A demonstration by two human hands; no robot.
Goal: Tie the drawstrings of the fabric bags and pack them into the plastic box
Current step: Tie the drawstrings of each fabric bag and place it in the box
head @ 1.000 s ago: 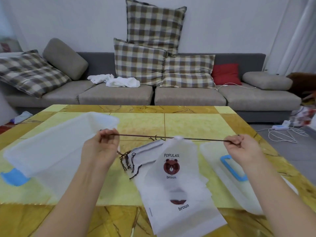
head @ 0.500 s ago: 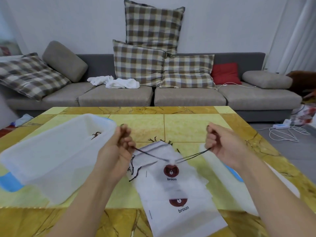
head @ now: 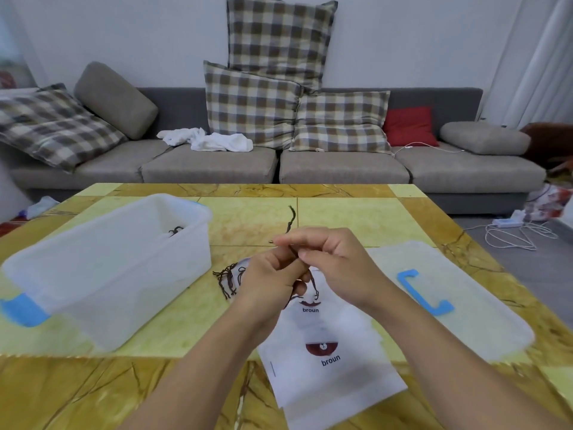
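Observation:
A stack of white fabric bags point(head: 325, 364) printed with a brown bear and "broun" lies on the table in front of me. My left hand point(head: 273, 280) and my right hand point(head: 335, 262) meet above the top bag, both pinching its dark brown drawstring point(head: 291, 220), one end of which sticks up behind my fingers. More loose drawstring ends point(head: 228, 279) lie left of my hands. The translucent plastic box point(head: 117, 274) with blue clips stands at the left, a dark cord showing inside it.
The box's translucent lid point(head: 459, 308) with a blue handle lies flat to the right of the bags. The yellow marble-pattern table point(head: 341, 218) stretches back toward a grey sofa point(head: 341, 169) with checked cushions. White cables point(head: 514, 234) lie on the floor at the right.
My hands, spread wide with the drawstring pulled taut a second ago, have come together over the top bag. The string is now slack and crossed between my fingers.

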